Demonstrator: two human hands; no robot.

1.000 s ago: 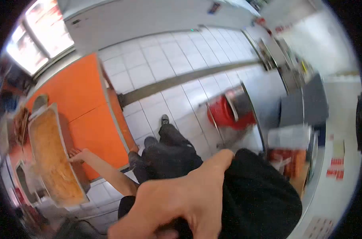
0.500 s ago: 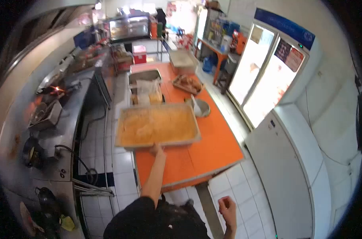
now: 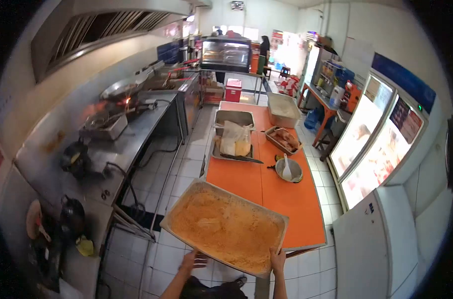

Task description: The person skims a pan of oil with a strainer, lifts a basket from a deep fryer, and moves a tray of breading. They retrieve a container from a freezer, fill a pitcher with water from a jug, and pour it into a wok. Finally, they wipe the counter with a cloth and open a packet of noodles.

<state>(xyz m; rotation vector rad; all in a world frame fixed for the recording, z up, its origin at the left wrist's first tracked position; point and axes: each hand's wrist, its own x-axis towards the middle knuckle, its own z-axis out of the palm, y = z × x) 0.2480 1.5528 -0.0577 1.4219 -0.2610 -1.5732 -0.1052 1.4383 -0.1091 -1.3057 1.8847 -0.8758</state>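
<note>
A large rectangular metal tray point(image 3: 179, 198) spread with orange-brown crumbs point(image 3: 226, 226) is tilted in front of me, its left end higher in view. It overhangs the near left corner of the orange table. My left hand point(image 3: 193, 260) is at the tray's near long side, fingers showing below the rim. At the near right corner, my right hand point(image 3: 278, 260) grips the rim, thumb on top and the other fingers mostly hidden.
On the orange table point(image 3: 236, 180) are a tray with a plastic bag point(image 3: 232, 135), a knife point(image 3: 241, 158), a bowl with a white spoon point(image 3: 295, 169) and a pan of meat point(image 3: 285, 139). A stove counter with a flame point(image 3: 128, 101) runs left; fridges point(image 3: 381, 134) stand right.
The crumb tray has come off the table toward me and turned askew. My right hand, earlier away from it, now grips its corner. My view has tipped upward.
</note>
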